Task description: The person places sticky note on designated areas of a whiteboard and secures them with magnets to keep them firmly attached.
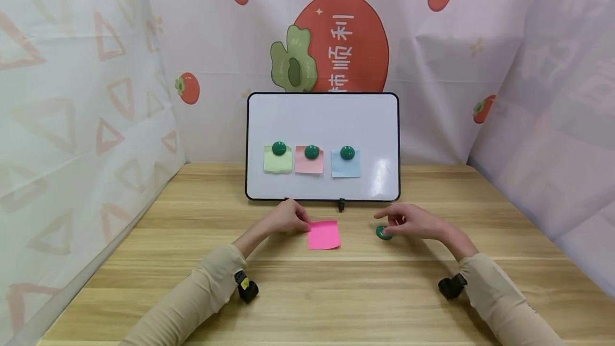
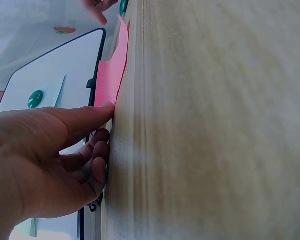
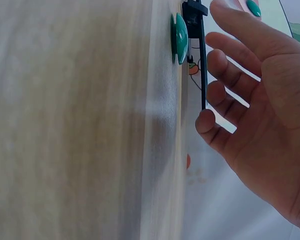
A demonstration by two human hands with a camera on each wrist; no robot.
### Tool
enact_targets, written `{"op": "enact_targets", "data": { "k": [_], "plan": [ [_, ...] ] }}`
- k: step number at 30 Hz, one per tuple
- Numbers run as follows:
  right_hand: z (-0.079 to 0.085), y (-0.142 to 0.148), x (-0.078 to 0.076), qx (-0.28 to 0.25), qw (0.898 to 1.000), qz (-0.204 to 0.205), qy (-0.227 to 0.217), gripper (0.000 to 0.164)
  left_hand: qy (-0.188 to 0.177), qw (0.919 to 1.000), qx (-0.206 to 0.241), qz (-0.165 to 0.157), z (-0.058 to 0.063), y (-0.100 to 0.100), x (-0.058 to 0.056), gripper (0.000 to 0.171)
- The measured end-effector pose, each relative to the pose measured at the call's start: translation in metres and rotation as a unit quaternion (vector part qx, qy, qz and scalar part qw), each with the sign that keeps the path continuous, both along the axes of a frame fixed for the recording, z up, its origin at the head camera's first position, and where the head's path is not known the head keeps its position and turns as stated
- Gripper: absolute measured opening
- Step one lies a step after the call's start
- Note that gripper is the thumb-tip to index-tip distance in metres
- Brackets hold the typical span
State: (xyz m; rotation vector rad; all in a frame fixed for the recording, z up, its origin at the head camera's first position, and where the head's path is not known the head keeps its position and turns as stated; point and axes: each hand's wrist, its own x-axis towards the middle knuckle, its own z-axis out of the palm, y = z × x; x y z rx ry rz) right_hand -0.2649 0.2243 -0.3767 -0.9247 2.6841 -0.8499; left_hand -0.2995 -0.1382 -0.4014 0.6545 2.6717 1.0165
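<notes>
A bright pink sticky note (image 1: 324,236) lies on the wooden table in front of the whiteboard (image 1: 322,116). My left hand (image 1: 287,217) pinches its left edge, thumb on top; in the left wrist view the far end of the note (image 2: 111,80) curls upward. Over on the right, a round green magnet (image 3: 181,40) rests on the table. My right hand (image 1: 417,222) hovers right beside it with fingers loosely bent, and the right wrist view shows a gap between the fingertips (image 3: 217,62) and the magnet.
On the board, green magnets (image 1: 279,148) hold a pale green note (image 1: 277,163), a salmon note (image 1: 309,166) and a light blue note (image 1: 345,167). Black feet (image 1: 341,205) support the board's lower edge. Printed curtains (image 1: 211,31) enclose the table's back and sides.
</notes>
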Motion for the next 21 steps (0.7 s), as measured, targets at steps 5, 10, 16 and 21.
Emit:
{"op": "enact_targets", "data": {
  "k": [5, 10, 16, 21],
  "plan": [
    [-0.002, 0.005, -0.002, 0.011, 1.000, 0.004, -0.014, 0.046, 0.007, 1.0000, -0.001, -0.001, -0.001, 0.000, 0.000, 0.007],
    [-0.005, 0.009, -0.004, 0.018, 1.000, 0.011, -0.021, 0.052, 0.012, 0.9999, -0.003, -0.003, -0.001, 0.000, 0.000, 0.007],
    [-0.008, 0.012, -0.006, 0.033, 0.999, 0.019, -0.029, 0.057, -0.003, 0.9999, 0.010, -0.003, -0.001, 0.000, 0.001, 0.007],
    [-0.011, 0.014, -0.007, 0.027, 0.999, 0.030, -0.030, 0.060, -0.002, 0.9999, 0.012, -0.008, 0.000, 0.000, 0.001, 0.008]
  ]
}}
